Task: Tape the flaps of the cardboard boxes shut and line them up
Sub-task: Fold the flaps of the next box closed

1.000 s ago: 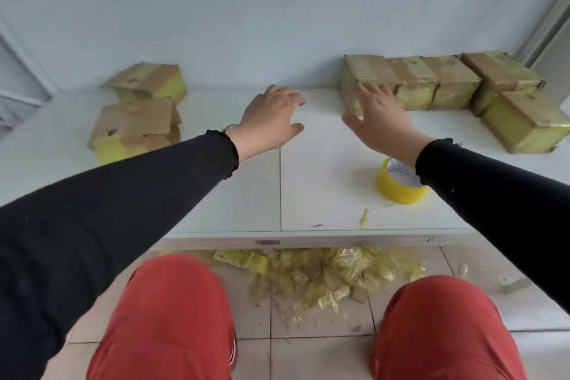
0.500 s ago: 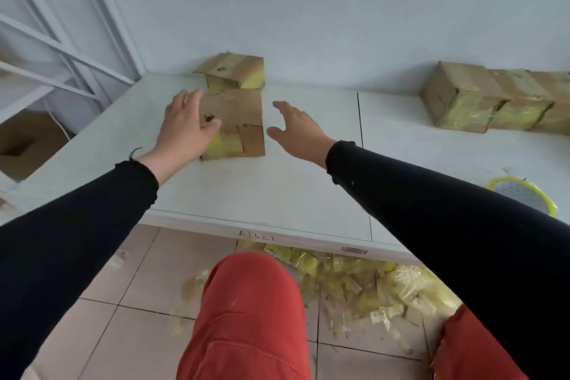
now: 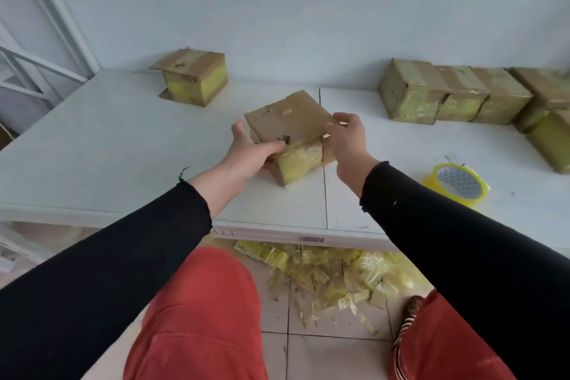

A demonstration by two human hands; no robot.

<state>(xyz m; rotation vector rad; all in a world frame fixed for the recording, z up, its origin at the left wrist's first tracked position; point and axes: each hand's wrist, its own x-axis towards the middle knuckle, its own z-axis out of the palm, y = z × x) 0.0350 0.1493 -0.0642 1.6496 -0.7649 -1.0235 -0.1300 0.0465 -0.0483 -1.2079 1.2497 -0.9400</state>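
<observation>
We grip the box (image 3: 291,129) at mid-desk (image 3: 123,139), left hand (image 3: 251,153) and right hand (image 3: 347,140) clasping its sides; fetching seems underway; next, likely tape (image 3: 456,183) the flaps.

Both hands on a cardboard box (image 3: 290,129) mid-counter (image 3: 108,145), left hand (image 3: 251,153) gripping its near-left corner, right hand (image 3: 347,139) curled over its right edge, second open-flapped box (image 3: 194,77) behind, row of taped boxes (image 3: 456,94) right, yellow tape roll (image 3: 458,183) near right sleeve, tape scraps (image 3: 333,271) on floor.
</observation>
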